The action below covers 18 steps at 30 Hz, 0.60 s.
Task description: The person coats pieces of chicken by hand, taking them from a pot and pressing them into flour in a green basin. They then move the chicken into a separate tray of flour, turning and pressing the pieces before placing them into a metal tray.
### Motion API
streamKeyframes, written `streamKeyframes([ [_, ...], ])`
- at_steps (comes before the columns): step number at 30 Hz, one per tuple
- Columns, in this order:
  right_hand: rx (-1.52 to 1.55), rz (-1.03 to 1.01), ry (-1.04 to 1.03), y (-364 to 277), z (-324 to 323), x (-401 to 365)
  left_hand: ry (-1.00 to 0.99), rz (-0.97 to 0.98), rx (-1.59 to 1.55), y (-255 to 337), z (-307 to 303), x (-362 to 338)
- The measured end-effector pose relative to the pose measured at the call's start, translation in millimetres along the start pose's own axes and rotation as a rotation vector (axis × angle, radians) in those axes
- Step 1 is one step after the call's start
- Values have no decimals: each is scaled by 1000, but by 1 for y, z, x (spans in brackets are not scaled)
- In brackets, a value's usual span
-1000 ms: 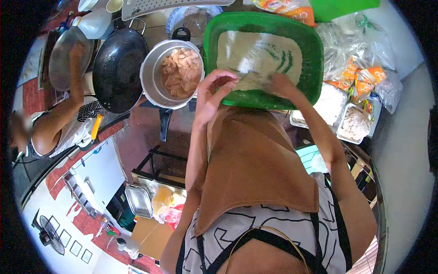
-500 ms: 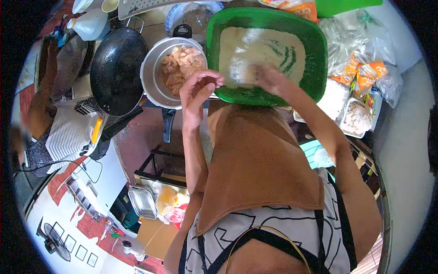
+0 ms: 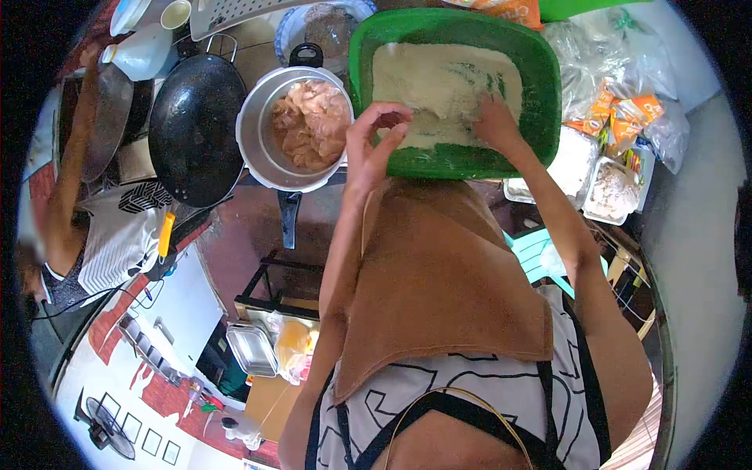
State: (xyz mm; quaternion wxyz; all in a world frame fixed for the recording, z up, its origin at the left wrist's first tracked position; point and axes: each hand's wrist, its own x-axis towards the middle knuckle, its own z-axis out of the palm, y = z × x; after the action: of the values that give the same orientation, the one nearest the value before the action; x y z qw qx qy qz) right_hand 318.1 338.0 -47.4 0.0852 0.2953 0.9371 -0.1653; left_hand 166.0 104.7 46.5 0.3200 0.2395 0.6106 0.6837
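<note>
A green basin point(image 3: 548, 94) holds a layer of pale, flour-like powder point(image 3: 423, 74) with ridges and bare streaks. My right hand point(image 3: 498, 127) reaches into it at the right; its fingers bend down into the powder, so their tips are hidden. At the basin's near left corner hovers my left hand point(image 3: 376, 142), fingers curved and thumb apart, holding nothing. Just left of that hand stands a metal pot point(image 3: 252, 129) with black handles. Pieces of raw, pinkish meat point(image 3: 312, 121) lie inside the pot.
Left of the pot sits a black wok point(image 3: 196, 129). Behind are a blue-rimmed bowl point(image 3: 286, 35) and a white jug point(image 3: 141, 55). Orange packets point(image 3: 630, 113) and a tray of whitish food point(image 3: 612, 192) lie right. Another person's arm point(image 3: 74, 168) is at far left.
My right hand has moved right through the powder, and the bright white patch there is now spread out. My left hand has shifted right, from the pot's rim to the basin's corner.
</note>
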Motion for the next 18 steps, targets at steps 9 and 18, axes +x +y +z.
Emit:
streamKeyframes([
  [9,91,-219,138,-80,13,33,0,105,-4,-23,-4,-3],
  [18,-77,-378,80,-8,-10,11,31,91,-33,-20,-2,-6],
])
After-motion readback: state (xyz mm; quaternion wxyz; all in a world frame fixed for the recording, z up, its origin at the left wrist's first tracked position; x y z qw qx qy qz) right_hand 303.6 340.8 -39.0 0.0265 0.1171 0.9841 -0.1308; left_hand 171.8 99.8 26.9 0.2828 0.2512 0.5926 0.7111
